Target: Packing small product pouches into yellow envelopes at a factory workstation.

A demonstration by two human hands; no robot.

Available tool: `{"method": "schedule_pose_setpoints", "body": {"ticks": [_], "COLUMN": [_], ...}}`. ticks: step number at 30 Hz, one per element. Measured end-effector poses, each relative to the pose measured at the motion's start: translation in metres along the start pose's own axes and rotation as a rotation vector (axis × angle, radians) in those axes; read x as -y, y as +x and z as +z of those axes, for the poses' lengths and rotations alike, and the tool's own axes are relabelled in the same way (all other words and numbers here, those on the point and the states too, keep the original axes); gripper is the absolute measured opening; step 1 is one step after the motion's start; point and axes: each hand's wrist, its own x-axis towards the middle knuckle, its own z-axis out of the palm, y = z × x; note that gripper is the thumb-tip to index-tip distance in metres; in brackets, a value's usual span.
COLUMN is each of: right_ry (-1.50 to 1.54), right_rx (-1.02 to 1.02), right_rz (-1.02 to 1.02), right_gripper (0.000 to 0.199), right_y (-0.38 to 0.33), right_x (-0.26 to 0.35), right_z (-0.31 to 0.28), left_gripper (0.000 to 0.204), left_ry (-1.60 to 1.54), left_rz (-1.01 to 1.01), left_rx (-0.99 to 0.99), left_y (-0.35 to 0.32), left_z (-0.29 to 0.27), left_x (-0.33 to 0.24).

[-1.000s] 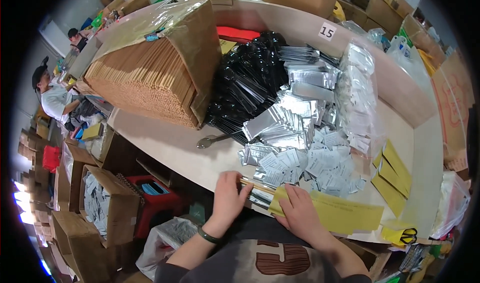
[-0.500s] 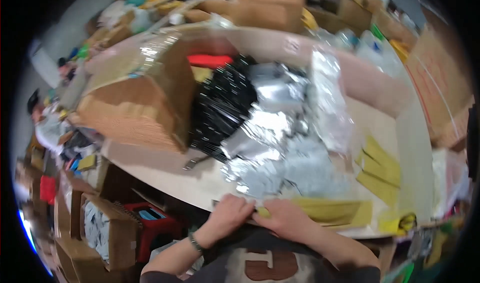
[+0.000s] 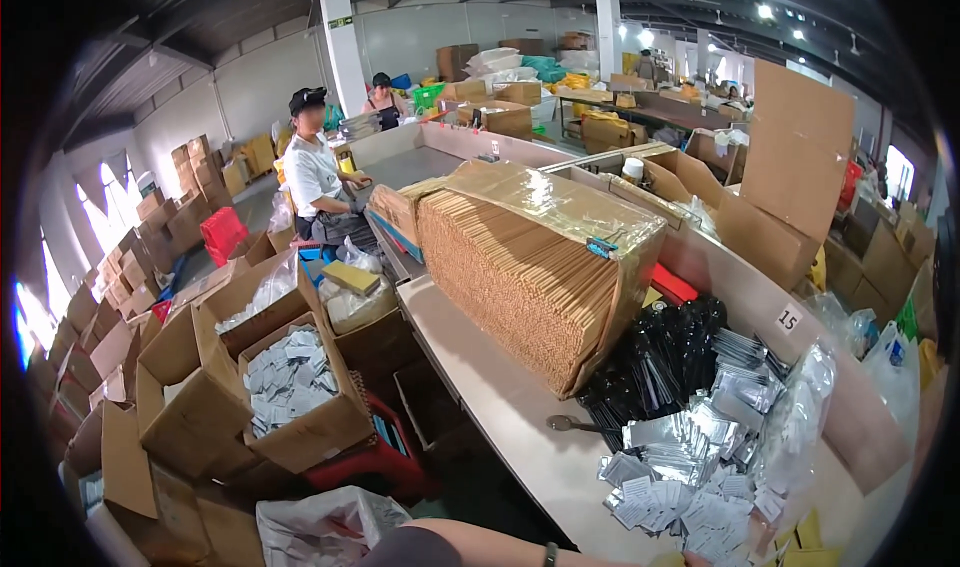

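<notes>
At the lower edge of the frame, the person's left forearm point(image 3: 485, 544) reaches rightward from a dark sleeve point(image 3: 415, 549), with a wristband point(image 3: 550, 555) near the cut-off. The left hand and right hand are out of view, so I cannot tell whether their fingers are open, closed or gripping anything. Toward the lower right, nearest the wristband, printed white packets point(image 3: 715, 517) lie in a loose heap on the pale desk point(image 3: 510, 417). Silver packets point(image 3: 680, 452) overlap just above them, beside a glossy black pile point(image 3: 665, 352). Yellow sleeves point(image 3: 808, 534) show partly at the bottom right. Mid-frame, an open cardboard box point(image 3: 530, 192) lies on its side, packed with thin wooden sticks point(image 3: 510, 307). At upper left stands a co-worker point(image 3: 315, 177) in a white top.
</notes>
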Motion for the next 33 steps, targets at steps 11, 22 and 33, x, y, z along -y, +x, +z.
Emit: {"method": "schedule_pose_setpoints", "body": {"ticks": [11,22,33], "right_ry": [-0.77,-0.665,-0.46], "right_rx": [-0.542,-0.543,-0.512], "right_rz": [0.084,0.24,-0.215], "right_gripper": [0.045,0.032,0.02], "right_y": [0.004,0.026,0.054], "right_x": [-0.017,-0.042,-0.005], "right_z": [0.049,0.05,0.075], "left_gripper": [0.038,0.056,0.076], "left_ry": [0.553,0.455,0.72], "left_rz": [-0.642,-0.636,-0.398], "left_rx": [-0.43,-0.322,-0.084], "left_y": [-0.043,-0.081,-0.059], "left_z": [-0.059,-0.053,-0.089], "left_x": [0.006,-0.017,-0.041]}}
